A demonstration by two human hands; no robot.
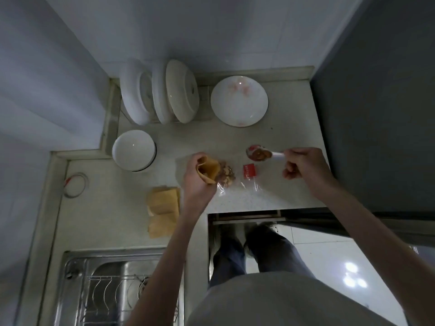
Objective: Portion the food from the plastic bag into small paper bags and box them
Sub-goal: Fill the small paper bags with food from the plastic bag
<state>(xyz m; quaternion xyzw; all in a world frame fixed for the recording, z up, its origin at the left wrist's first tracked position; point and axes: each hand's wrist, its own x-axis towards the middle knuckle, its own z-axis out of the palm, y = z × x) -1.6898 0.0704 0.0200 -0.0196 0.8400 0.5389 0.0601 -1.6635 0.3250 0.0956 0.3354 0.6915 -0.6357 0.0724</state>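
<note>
Head view: right hand (303, 165) grips a loaded spoon (261, 154); left hand (200, 180) pinches a paper bag (208, 170) open above the plastic bag (235, 182). Advise tipping slowly, spoon lip inside the mouth, bag upright.

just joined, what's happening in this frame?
A person stands at a kitchen counter portioning food. The left hand holds a small paper bag open over the clear plastic bag, which lies on the counter with nuts or similar pieces inside. The right hand grips a white spoon loaded with food, held apart from the paper bag, to its right. A stack of spare paper bags lies by the left forearm. No box is in view.
</note>
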